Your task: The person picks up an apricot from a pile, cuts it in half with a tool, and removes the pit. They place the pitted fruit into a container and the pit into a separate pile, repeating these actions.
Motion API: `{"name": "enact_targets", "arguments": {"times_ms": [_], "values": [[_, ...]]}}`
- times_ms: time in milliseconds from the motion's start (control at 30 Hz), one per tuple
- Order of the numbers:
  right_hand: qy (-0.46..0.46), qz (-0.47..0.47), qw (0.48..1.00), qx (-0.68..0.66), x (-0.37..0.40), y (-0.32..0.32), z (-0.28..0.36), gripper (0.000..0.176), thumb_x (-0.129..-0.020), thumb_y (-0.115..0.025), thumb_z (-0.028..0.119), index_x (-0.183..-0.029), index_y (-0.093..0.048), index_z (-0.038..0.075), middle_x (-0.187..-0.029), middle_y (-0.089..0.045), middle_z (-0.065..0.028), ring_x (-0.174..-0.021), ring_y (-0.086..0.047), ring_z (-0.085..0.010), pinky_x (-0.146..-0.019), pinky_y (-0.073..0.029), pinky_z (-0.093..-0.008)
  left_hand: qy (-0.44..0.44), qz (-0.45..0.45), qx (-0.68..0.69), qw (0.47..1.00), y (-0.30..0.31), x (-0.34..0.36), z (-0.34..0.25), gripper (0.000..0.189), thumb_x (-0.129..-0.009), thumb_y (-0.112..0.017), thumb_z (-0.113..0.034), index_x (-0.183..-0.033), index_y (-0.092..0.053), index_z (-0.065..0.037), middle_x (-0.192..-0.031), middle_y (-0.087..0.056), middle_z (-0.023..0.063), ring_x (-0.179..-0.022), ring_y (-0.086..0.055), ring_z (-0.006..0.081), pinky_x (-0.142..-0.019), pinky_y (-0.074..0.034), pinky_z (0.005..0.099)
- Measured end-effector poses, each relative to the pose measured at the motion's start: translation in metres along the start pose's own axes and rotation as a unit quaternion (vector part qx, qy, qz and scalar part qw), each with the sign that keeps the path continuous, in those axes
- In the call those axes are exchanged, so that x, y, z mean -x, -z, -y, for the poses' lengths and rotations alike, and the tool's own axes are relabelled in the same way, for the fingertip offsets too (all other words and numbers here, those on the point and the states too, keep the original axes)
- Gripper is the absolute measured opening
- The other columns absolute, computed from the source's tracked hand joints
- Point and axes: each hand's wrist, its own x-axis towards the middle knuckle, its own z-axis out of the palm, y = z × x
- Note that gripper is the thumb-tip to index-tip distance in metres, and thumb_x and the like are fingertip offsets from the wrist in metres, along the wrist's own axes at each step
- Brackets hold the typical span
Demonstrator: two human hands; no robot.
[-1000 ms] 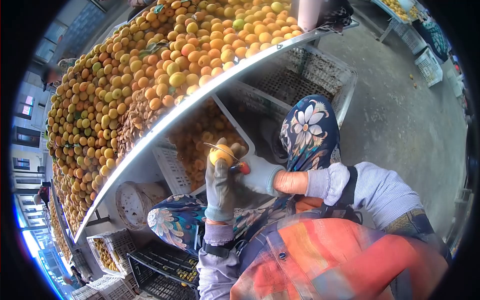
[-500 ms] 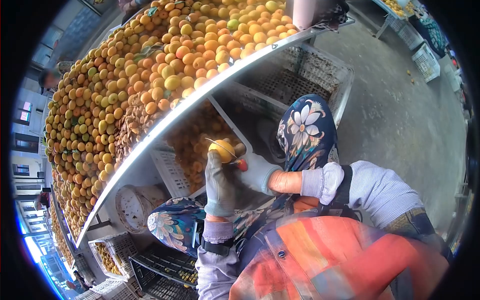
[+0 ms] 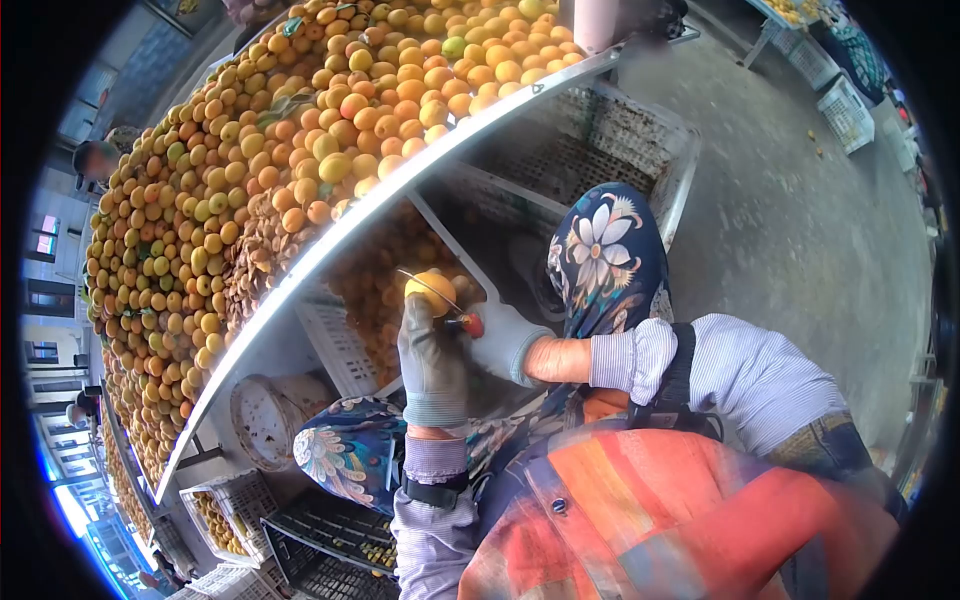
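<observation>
An orange-yellow apricot [image 3: 432, 290] sits in the fingers of my gloved left hand [image 3: 430, 365], which are closed around its lower side. My right hand [image 3: 508, 345], also gloved, is wrapped around the red handle of a small knife [image 3: 466, 323]. Its thin blade lies slantwise across the apricot, pointing up and left. Both hands are close together above a crate of apricot pieces [image 3: 385, 255] under the table edge. Fingers of the right hand are partly hidden behind the handle.
A metal-edged table [image 3: 330, 240] heaped with apricots [image 3: 230, 180] curves along the left, a pile of pits [image 3: 262, 245] near its edge. Around my knees stand a white bucket [image 3: 265, 420], a black crate [image 3: 325, 535] and a white crate [image 3: 680, 190]. Another person [image 3: 95, 160] is beyond the table.
Both hands, with the apricot and knife, appear slightly farther left and up, while the whole view has also shifted a little left. The blade still crosses the apricot.
</observation>
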Motion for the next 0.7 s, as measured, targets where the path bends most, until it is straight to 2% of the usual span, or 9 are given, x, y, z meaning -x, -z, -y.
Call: {"name": "enact_targets", "arguments": {"times_ms": [100, 133, 267, 433, 500, 533, 567, 633, 700], "values": [[-0.069, 0.096, 0.993, -0.031, 0.002, 0.019, 0.014, 0.021, -0.082, -0.058, 0.021, -0.093, -0.066, 0.006, -0.090, -0.067, -0.0194, -0.091, -0.064, -0.0373, -0.078, -0.050, -0.0404, -0.002, -0.006, -0.155, 0.988, 0.017, -0.001, 0.007, 0.045, -0.100, -0.040, -0.042, -0.112, -0.055, -0.002, -0.106, -0.062, 0.0101, -0.085, -0.058, 0.0145, -0.071, -0.048, 0.0277], [-0.042, 0.048, 0.998, -0.024, 0.003, 0.014, 0.009, 0.021, -0.082, -0.058, 0.022, -0.094, -0.066, 0.007, -0.091, -0.067, -0.0187, -0.091, -0.063, -0.0372, -0.078, -0.050, -0.0408, -0.030, 0.006, -0.187, 0.982, 0.018, -0.001, 0.010, 0.046, -0.100, -0.041, -0.041, -0.123, -0.051, -0.002, -0.112, -0.060, 0.0098, -0.087, -0.058, 0.0149, -0.074, -0.049, 0.0279], [-0.024, 0.069, 0.997, -0.008, -0.002, 0.036, 0.028, 0.022, -0.082, -0.059, 0.023, -0.096, -0.065, 0.007, -0.094, -0.066, -0.0191, -0.093, -0.063, -0.0372, -0.078, -0.049, -0.0417, -0.045, -0.023, -0.107, 0.993, 0.000, -0.007, -0.009, 0.055, -0.097, -0.051, -0.034, -0.140, -0.036, -0.004, -0.117, -0.058, 0.0092, -0.098, -0.057, 0.0152, -0.081, -0.047, 0.0274], [-0.010, 0.092, 0.996, 0.002, -0.003, 0.038, 0.028, 0.021, -0.083, -0.058, 0.022, -0.094, -0.066, 0.006, -0.091, -0.066, -0.0192, -0.092, -0.062, -0.0383, -0.077, -0.050, -0.0417, -0.056, 0.016, -0.113, 0.992, 0.013, -0.014, -0.002, 0.049, -0.097, -0.052, -0.035, -0.133, -0.043, -0.003, -0.118, -0.058, 0.0093, -0.098, -0.057, 0.0152, -0.083, -0.047, 0.0276], [-0.053, 0.027, 0.997, -0.046, -0.004, 0.022, 0.023, 0.021, -0.083, -0.056, 0.021, -0.092, -0.066, 0.005, -0.090, -0.067, -0.0190, -0.091, -0.062, -0.0383, -0.077, -0.050, -0.0418, -0.124, 0.038, -0.287, 0.949, 0.008, -0.011, -0.001, 0.044, -0.098, -0.049, -0.038, -0.123, -0.050, -0.001, -0.116, -0.059, 0.0086, -0.095, -0.058, 0.0146, -0.082, -0.047, 0.0279], [-0.039, 0.005, 0.999, -0.032, -0.012, 0.003, 0.007, 0.021, -0.084, -0.056, 0.021, -0.092, -0.066, 0.004, -0.090, -0.066, -0.0196, -0.090, -0.063, -0.0385, -0.076, -0.050, -0.0420, 0.001, -0.021, -0.049, 0.999, -0.004, -0.006, -0.001, 0.042, -0.099, -0.045, -0.039, -0.116, -0.055, -0.002, -0.111, -0.062, 0.0071, -0.090, -0.058, 0.0129, -0.079, -0.047, 0.0268], [-0.039, 0.004, 0.999, -0.032, -0.010, 0.005, 0.006, 0.021, -0.084, -0.056, 0.021, -0.092, -0.066, 0.004, -0.090, -0.066, -0.0196, -0.090, -0.063, -0.0385, -0.076, -0.050, -0.0420, 0.001, -0.021, -0.049, 0.999, -0.003, -0.006, -0.001, 0.042, -0.099, -0.045, -0.039, -0.116, -0.055, -0.002, -0.111, -0.062, 0.0071, -0.090, -0.058, 0.0129, -0.079, -0.047, 0.0268], [-0.019, 0.058, 0.998, 0.000, -0.004, 0.007, 0.003, 0.022, -0.084, -0.056, 0.022, -0.091, -0.067, 0.005, -0.090, -0.066, -0.0201, -0.089, -0.063, -0.0387, -0.074, -0.050, -0.0421, -0.045, 0.009, -0.268, 0.962, 0.003, -0.003, -0.003, 0.042, -0.098, -0.048, -0.041, -0.115, -0.055, -0.003, -0.105, -0.063, 0.0064, -0.086, -0.056, 0.0113, -0.074, -0.046, 0.0256], [-0.031, 0.071, 0.997, 0.009, -0.002, 0.014, 0.005, 0.021, -0.084, -0.056, 0.022, -0.091, -0.067, 0.004, -0.089, -0.066, -0.0204, -0.088, -0.063, -0.0381, -0.074, -0.050, -0.0419, -0.018, -0.010, -0.245, 0.969, 0.009, -0.006, 0.004, 0.042, -0.097, -0.050, -0.041, -0.114, -0.055, -0.003, -0.105, -0.063, 0.0064, -0.085, -0.056, 0.0107, -0.073, -0.045, 0.0245]]}}
